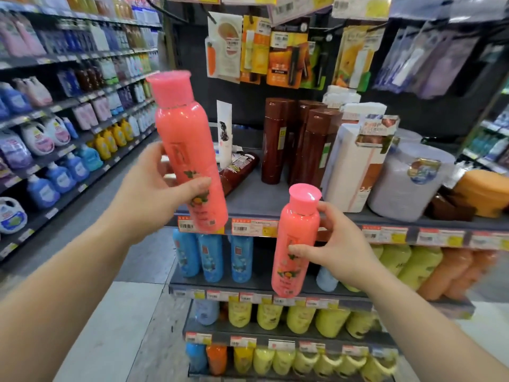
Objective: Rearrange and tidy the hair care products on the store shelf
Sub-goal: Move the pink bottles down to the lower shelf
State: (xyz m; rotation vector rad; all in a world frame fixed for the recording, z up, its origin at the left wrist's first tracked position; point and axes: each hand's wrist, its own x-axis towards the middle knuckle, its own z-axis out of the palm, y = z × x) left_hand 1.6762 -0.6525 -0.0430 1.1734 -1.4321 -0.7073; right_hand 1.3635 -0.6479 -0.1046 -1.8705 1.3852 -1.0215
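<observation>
My left hand (154, 186) grips a tall pink bottle (181, 133) with a pink cap, raised and tilted in front of the top shelf (256, 202). A second pink bottle (296, 238) is held lower by my right hand (333, 244), in front of the second shelf's row. Blue bottles (212, 257) stand on that second shelf to the left of it. Brown bottles (300, 142) stand upright at the back of the top shelf, and one brown bottle (239, 172) lies on its side there.
White packs (355, 161), wrapped rolls (407, 180) and an orange tub (484, 191) fill the top shelf's right side. Yellow and orange bottles (418, 266) line the lower shelves. Hanging packets (286, 51) cover the back panel. An aisle with detergent shelves (55, 133) runs on the left.
</observation>
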